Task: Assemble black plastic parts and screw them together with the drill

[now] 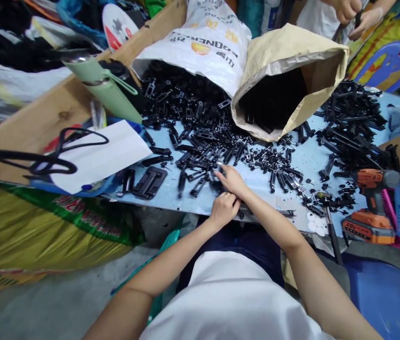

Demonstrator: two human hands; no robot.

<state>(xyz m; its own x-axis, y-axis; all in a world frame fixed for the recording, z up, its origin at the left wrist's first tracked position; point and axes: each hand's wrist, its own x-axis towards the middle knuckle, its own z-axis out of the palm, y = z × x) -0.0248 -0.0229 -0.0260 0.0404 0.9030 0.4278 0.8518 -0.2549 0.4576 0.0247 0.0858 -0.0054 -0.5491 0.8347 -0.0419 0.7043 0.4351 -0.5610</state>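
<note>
Grip: left hand [225, 208] curled, fingers folded under; right hand [233, 182] with thumb and forefinger extended toward the heap, a small bright glint at their tips. Cannot tell if either of the 2 pinches a piece (motion blur, and the hands hide whatever lies beneath).

Progress, judged from the layout: sorting or handling looks mid-run. Black parts [203, 151] lie loose in a heap just beyond the fingertips, with plenty more inside the mouth of the white sack [210, 42], so much appears left. Small metal pins [267, 156] are scattered to the right. A 2nd heap [352, 127] of longer black pieces, farther right, may be completed output; not confirmed. Cordless drill [375, 203] unattended at the right edge.

Pose: 2 bare forearms converge from the lower corners to the near edge of the table [259, 184]. Left hand sits closer to the body, close against the right wrist; right hand reaches slightly farther in, knuckles up.
</note>
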